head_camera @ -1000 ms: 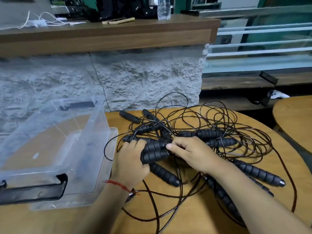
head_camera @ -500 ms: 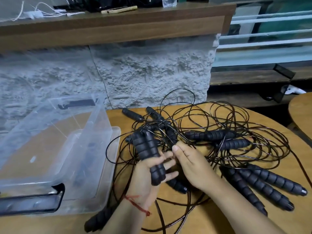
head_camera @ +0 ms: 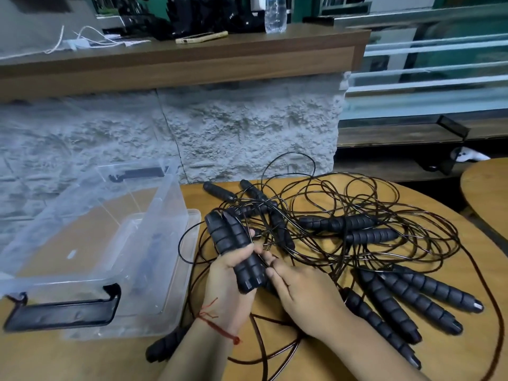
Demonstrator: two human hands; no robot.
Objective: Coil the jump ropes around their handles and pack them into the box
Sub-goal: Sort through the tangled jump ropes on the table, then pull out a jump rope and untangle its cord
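My left hand (head_camera: 229,281) grips a pair of black ribbed jump-rope handles (head_camera: 233,243), held upright side by side above the table. My right hand (head_camera: 299,292) sits just right of them, its fingertips at the handles' lower part and the thin black cord; whether they pinch the cord is hidden. A tangled heap of black cords (head_camera: 343,215) covers the round wooden table (head_camera: 316,361), with several more handles in it: two in the middle (head_camera: 338,224), several at the right (head_camera: 412,298), one by my left forearm (head_camera: 165,345). The clear plastic box (head_camera: 154,259) stands open at the left.
The box has a black latch handle (head_camera: 60,312) on its near side. A rough stone wall (head_camera: 233,127) under a wooden counter rises behind the table. On the counter stand a water bottle (head_camera: 275,15) and cables. A second round table (head_camera: 486,188) is at the right.
My left hand lifted the two handles off the pile and turned them upright. My right hand slid from the top of the pile to the handles' lower end.
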